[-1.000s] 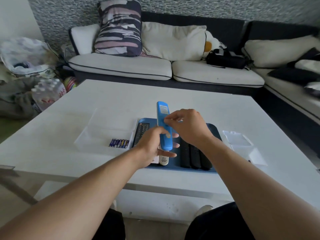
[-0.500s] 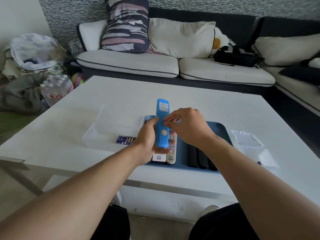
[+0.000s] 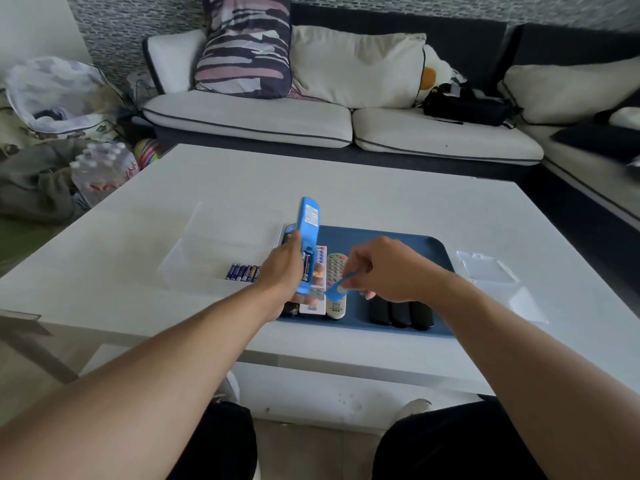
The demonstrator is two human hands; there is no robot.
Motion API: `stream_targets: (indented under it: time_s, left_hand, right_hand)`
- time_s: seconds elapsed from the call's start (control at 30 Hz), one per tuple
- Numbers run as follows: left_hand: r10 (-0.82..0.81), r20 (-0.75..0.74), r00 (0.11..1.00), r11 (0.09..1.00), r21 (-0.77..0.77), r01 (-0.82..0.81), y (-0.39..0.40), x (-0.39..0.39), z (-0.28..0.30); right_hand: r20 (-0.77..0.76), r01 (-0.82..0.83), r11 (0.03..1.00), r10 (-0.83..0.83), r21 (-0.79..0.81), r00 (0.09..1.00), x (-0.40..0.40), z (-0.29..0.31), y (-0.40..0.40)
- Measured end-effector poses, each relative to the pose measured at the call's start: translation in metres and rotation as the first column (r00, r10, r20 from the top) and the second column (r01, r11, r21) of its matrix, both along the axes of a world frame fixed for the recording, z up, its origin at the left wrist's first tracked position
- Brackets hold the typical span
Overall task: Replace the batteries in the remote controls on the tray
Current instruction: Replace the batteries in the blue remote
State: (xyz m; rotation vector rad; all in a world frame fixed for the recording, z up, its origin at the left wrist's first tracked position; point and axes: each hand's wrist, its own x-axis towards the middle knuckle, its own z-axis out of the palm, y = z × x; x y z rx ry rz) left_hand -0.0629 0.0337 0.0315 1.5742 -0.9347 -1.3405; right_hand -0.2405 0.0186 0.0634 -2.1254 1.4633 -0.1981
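Over the tray, left hand grips the blue remote near-upright, back face toward the camera, fingers wrapped round its lower half. Battery bay is uncovered; one cell visible inside, a second cannot be confirmed. Right hand pinches the blue cover, clear of the remote, just above the remotes lying on the tray.

Step in hand, as judged: cover off, old cells to come out next. Advice: set the cover down on bare tray or worktop, within reach and not among the other remotes, where it could be lost. Keep the left grip low and firm, bay facing up toward the free hand, so the cell can be levered out from its spring end without dropping. Fresh batteries lie in the clear box left of the tray; note polarity marks before inserting. Keep spent cells apart from the new ones.
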Motion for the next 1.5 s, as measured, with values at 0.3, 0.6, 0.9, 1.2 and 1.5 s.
stream_targets:
  time_s: [0.3,0.6,0.9,1.2,1.5]
  left_hand:
    - [0.041,-0.125,0.991,0.998,0.062,-0.033,-0.004,0.002,0.002]
    - [-0.073,-0.188,0.979,0.996,0.038,0.082,-0.008,-0.009,-0.001]
    - [-0.187,-0.239,0.953,0.981,-0.003,0.192,-0.007,-0.017,0.002]
    - [-0.261,-0.339,0.904,0.964,-0.050,0.260,-0.004,-0.024,0.004]
    - [-0.221,-0.432,0.874,0.975,-0.123,0.185,-0.001,-0.025,0.013]
  right_hand:
    - [-0.370,0.089,0.988,-0.038,0.123,0.928,-0.029,-0.061,0.022]
    - [-0.481,0.221,0.975,-0.182,0.026,0.858,-0.052,-0.069,0.023]
    - [-0.315,0.264,0.952,-0.300,-0.153,0.900,-0.045,-0.046,0.023]
    - [0.069,0.143,0.878,-0.125,-0.456,0.990,0.001,-0.017,0.031]
    - [0.029,0.071,0.880,-0.065,-0.469,0.997,0.007,-0.001,0.021]
